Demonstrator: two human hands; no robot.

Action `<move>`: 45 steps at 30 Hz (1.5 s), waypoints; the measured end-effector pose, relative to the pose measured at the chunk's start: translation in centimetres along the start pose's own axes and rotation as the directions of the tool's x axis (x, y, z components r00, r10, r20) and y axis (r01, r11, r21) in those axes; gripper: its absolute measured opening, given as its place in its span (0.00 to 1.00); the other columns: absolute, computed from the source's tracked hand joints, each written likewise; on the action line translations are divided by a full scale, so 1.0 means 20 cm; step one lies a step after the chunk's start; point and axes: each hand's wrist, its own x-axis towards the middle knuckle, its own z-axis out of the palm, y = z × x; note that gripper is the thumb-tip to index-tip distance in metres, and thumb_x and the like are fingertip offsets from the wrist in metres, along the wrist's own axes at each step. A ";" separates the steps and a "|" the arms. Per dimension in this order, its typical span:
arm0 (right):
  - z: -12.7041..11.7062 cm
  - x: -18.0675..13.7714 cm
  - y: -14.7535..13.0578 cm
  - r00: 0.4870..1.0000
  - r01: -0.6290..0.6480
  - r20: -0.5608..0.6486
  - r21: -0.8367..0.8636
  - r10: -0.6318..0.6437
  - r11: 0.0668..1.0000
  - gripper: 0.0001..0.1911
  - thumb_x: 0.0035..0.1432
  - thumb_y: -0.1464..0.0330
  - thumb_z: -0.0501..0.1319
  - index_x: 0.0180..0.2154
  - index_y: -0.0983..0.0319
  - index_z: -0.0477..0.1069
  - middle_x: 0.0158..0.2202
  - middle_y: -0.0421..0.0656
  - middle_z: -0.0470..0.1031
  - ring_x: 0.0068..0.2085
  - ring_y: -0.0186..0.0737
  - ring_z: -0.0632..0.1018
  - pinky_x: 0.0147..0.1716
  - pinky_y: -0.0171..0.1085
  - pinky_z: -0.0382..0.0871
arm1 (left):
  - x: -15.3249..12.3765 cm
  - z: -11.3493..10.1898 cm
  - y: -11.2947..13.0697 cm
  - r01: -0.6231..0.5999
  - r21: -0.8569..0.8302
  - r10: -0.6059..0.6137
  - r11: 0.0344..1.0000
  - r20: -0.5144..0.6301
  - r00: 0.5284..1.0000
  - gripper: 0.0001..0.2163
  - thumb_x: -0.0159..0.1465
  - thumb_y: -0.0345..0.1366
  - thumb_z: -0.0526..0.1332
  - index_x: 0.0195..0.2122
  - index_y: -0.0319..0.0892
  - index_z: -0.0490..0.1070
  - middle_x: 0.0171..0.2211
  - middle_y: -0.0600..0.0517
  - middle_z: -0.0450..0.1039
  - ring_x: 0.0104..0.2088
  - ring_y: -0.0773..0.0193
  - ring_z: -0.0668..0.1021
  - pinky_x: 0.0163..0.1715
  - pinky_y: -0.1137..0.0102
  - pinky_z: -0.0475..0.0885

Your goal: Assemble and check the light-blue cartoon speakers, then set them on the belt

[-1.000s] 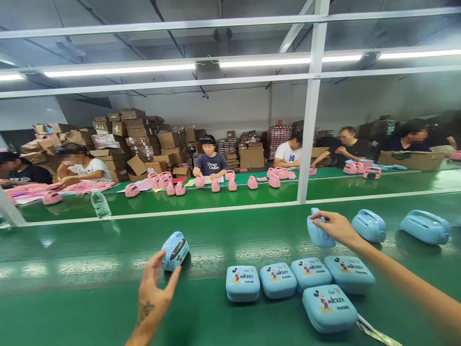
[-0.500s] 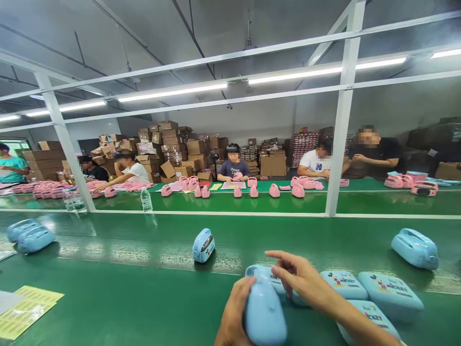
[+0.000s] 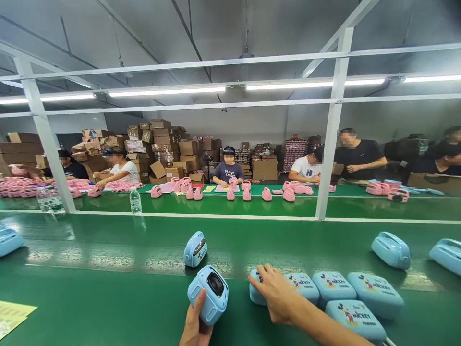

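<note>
Green bench (image 3: 118,307) stretches beneath; left grip (image 3: 194,324) is closed around a blue device (image 3: 209,299), a second device (image 3: 195,250) just beyond it; right grip (image 3: 276,294), fingers bent, lies over a printed case (image 3: 255,295), its hold unclear.

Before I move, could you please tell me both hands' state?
Left hand: holding a light-blue, rounded device with a round black part.
Right hand: touching a light-blue, rounded, printed case; whether it grips cannot be told.

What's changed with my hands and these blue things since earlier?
The blue device went from your right hand to your left hand, nearer you, and turned to show its round black part. Your right hand moved onto the leftmost case. The printed device and other cases stayed.
</note>
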 end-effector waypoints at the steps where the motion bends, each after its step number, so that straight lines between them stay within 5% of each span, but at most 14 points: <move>1: 0.02 0.02 0.00 1.000 0.010 0.017 -0.043 -0.009 0.999 0.57 0.27 0.76 0.75 0.64 0.64 0.61 0.64 0.66 0.61 0.62 0.74 0.66 0.55 0.63 0.70 | 0.01 0.00 -0.01 0.013 -0.019 -0.013 1.000 0.013 1.000 0.23 0.63 0.29 0.67 0.59 0.42 0.69 0.39 0.51 0.86 0.40 0.60 0.86 0.41 0.70 0.82; 7: 0.09 0.10 0.03 1.000 0.012 0.009 -0.189 -0.011 0.982 0.54 0.28 0.72 0.76 0.61 0.57 0.63 0.60 0.62 0.66 0.59 0.70 0.70 0.51 0.64 0.73 | 0.07 -0.04 -0.07 0.076 -0.047 -0.074 0.996 0.045 0.996 0.37 0.56 0.30 0.73 0.66 0.42 0.61 0.37 0.48 0.87 0.45 0.47 0.85 0.51 0.58 0.80; 17: 0.15 0.10 0.03 0.999 0.023 -0.019 -0.140 -0.026 0.990 0.49 0.32 0.81 0.68 0.61 0.58 0.65 0.64 0.61 0.64 0.63 0.75 0.66 0.56 0.68 0.68 | 0.12 -0.07 -0.12 0.070 -0.059 -0.066 0.996 0.073 0.995 0.38 0.53 0.35 0.74 0.64 0.31 0.64 0.35 0.40 0.86 0.48 0.36 0.83 0.53 0.50 0.78; 22: 0.11 0.11 0.05 1.000 0.023 -0.005 -0.156 -0.024 0.987 0.44 0.32 0.77 0.69 0.56 0.56 0.68 0.59 0.58 0.68 0.58 0.70 0.70 0.51 0.63 0.72 | 0.09 -0.04 -0.13 0.085 -0.070 -0.081 0.994 0.067 0.994 0.39 0.60 0.34 0.69 0.68 0.24 0.54 0.37 0.37 0.86 0.48 0.39 0.83 0.53 0.54 0.79; 25: 0.02 0.07 0.04 0.998 0.054 -0.007 -0.153 -0.055 0.987 0.45 0.28 0.76 0.69 0.55 0.57 0.67 0.55 0.56 0.69 0.54 0.65 0.72 0.47 0.59 0.74 | 0.05 -0.02 -0.10 0.111 -0.069 -0.106 0.991 0.073 0.992 0.37 0.63 0.31 0.67 0.70 0.31 0.52 0.37 0.41 0.87 0.44 0.46 0.85 0.53 0.56 0.79; 29: -0.05 0.03 0.05 0.997 0.079 0.006 -0.136 -0.079 0.988 0.42 0.32 0.74 0.68 0.55 0.57 0.65 0.53 0.53 0.67 0.51 0.58 0.72 0.44 0.51 0.76 | -0.03 0.03 -0.05 0.097 -0.056 -0.091 0.994 0.105 0.990 0.31 0.63 0.29 0.67 0.66 0.41 0.61 0.42 0.46 0.86 0.44 0.53 0.86 0.54 0.61 0.79; 45: -0.07 0.03 0.07 0.994 0.105 -0.020 -0.111 -0.108 0.988 0.44 0.34 0.74 0.67 0.57 0.52 0.64 0.55 0.53 0.64 0.52 0.60 0.69 0.45 0.55 0.72 | -0.12 0.09 -0.01 0.102 0.031 -0.104 0.994 0.064 0.993 0.21 0.65 0.31 0.65 0.59 0.39 0.70 0.42 0.47 0.86 0.44 0.56 0.86 0.52 0.64 0.80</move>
